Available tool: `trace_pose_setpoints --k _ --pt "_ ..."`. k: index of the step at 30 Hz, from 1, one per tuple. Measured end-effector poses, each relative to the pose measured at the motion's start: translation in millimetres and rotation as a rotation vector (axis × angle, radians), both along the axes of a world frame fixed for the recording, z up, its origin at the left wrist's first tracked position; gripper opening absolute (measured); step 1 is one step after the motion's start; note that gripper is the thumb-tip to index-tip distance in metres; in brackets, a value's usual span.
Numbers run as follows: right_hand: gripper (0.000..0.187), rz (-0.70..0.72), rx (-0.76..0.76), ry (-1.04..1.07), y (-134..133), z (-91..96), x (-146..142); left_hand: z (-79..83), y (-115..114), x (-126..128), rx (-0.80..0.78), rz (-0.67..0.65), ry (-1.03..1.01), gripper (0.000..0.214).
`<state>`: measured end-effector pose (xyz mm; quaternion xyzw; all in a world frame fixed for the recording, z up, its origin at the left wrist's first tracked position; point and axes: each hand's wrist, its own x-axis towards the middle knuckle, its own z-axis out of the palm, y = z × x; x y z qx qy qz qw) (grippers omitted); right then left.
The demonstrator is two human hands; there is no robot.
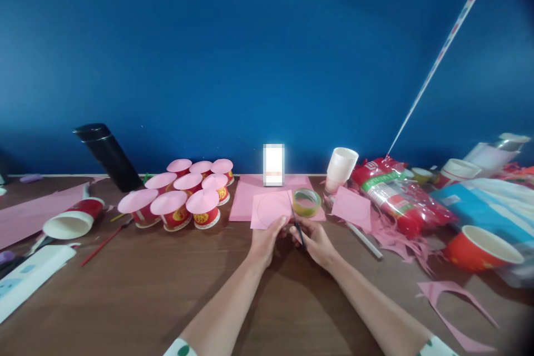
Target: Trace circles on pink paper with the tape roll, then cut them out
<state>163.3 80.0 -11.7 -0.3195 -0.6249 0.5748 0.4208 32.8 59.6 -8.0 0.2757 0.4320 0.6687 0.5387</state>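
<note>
My left hand [266,242] pinches the near edge of a pink paper sheet [269,208] that bears a drawn circle. In my right hand [315,240] is a pair of small dark scissors [297,222], fingers closed through the handles, blades pointing up along the sheet's right edge. A roll of yellow-green tape [306,202] lies just beyond the scissors. More pink paper [250,189] sits under the sheet.
Several red paper cups with pink paper lids [183,197] cluster at left, near a black flask [109,157] and a tipped cup [73,221]. At right are a white cup stack [341,168], a red packet [396,192], a pink square [352,207], an orange cup [479,247] and pink scraps [454,311].
</note>
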Motion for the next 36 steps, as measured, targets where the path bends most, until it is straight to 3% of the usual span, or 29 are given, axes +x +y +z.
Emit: trace_pose_setpoints --k 18,28,36 --pt "0.030 -0.022 -0.046 0.026 0.1 0.4 -1.7 -9.8 4.5 -1.7 0.021 -0.011 0.038 0.028" --pt "0.034 -0.032 -0.050 0.024 -0.7 1.4 -1.6 -1.9 1.0 -0.2 0.006 -0.018 0.037 0.029" --pt "0.036 -0.025 -0.060 0.021 -0.9 1.9 -1.4 -8.0 3.2 -1.3 -0.012 0.010 0.023 0.031"
